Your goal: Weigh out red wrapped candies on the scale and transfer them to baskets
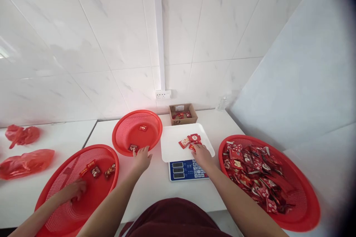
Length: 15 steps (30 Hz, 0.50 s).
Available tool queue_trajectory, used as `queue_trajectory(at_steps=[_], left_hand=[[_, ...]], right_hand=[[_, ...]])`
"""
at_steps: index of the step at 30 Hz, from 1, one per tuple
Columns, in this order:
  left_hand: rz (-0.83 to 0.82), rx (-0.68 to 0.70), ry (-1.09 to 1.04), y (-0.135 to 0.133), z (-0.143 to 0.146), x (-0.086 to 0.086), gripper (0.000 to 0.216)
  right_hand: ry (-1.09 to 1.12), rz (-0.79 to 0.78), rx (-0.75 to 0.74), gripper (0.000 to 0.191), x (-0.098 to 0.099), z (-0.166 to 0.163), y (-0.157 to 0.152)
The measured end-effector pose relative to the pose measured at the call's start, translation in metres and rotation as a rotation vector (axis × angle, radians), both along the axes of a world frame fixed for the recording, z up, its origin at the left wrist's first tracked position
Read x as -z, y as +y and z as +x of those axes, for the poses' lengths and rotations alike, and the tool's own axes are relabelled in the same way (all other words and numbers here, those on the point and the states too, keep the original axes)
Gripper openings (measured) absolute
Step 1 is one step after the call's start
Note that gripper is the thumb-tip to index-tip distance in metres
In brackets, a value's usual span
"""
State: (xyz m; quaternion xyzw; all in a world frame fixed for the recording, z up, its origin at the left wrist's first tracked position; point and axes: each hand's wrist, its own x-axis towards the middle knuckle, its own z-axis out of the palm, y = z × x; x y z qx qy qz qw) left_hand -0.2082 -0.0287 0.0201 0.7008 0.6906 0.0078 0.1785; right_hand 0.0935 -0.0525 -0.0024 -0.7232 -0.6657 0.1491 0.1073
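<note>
My left hand (142, 158) reaches over the near rim of the small round red basket (122, 129), fingers stretched toward a dark red packet (133, 148) lying inside it. Another packet (143, 128) lies further back in that basket. My right hand (201, 155) rests on the white tray of the weighing scale (174, 144), fingers together and curled over a red packet (191, 147) at the near edge of a small pile of packets (189, 140). The scale's blue keypad and displays (187, 170) face me.
A large red basket (306, 207) full of red packets sits at the right. At the left, another person's hand (72, 191) reaches into a large red basket (111, 155) holding a few packets. A small cardboard box (183, 114) stands by the wall. Red plastic bags (26, 162) lie far left.
</note>
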Motion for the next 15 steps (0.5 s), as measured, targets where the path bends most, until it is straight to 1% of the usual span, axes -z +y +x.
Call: queue_trajectory(at_steps=[2,5,6,8,10,11,12,13,15], left_hand=[[0.007,0.034,0.04,-0.008,-0.007,0.001,0.041],[0.01,0.025,0.056,-0.014,-0.014,0.004,0.042],[0.012,0.015,0.056,-0.014,-0.014,0.005,0.043],[0.016,0.002,0.055,-0.014,-0.014,0.008,0.043],[0.018,-0.004,0.05,-0.013,-0.012,0.009,0.043],[0.015,-0.007,0.047,-0.013,-0.011,0.009,0.043],[0.011,-0.01,0.043,-0.012,-0.011,0.009,0.043],[0.007,-0.009,0.037,-0.012,-0.011,0.009,0.043],[0.01,-0.003,0.027,-0.011,-0.013,0.01,0.042]], right_hand=[[0.044,-0.038,0.053,0.04,0.001,-0.003,0.005],[0.219,-0.136,0.116,0.033,-0.005,-0.015,0.013],[0.294,-0.162,0.109,0.032,-0.009,-0.022,0.018],[0.518,-0.175,0.073,0.038,-0.023,-0.039,0.03],[0.794,-0.124,0.022,0.049,-0.04,-0.054,0.045],[0.869,-0.078,0.003,0.052,-0.047,-0.058,0.052],[0.874,-0.027,-0.008,0.054,-0.052,-0.058,0.059],[0.796,0.021,-0.014,0.054,-0.054,-0.055,0.063],[0.488,0.063,-0.015,0.052,-0.05,-0.042,0.065]])
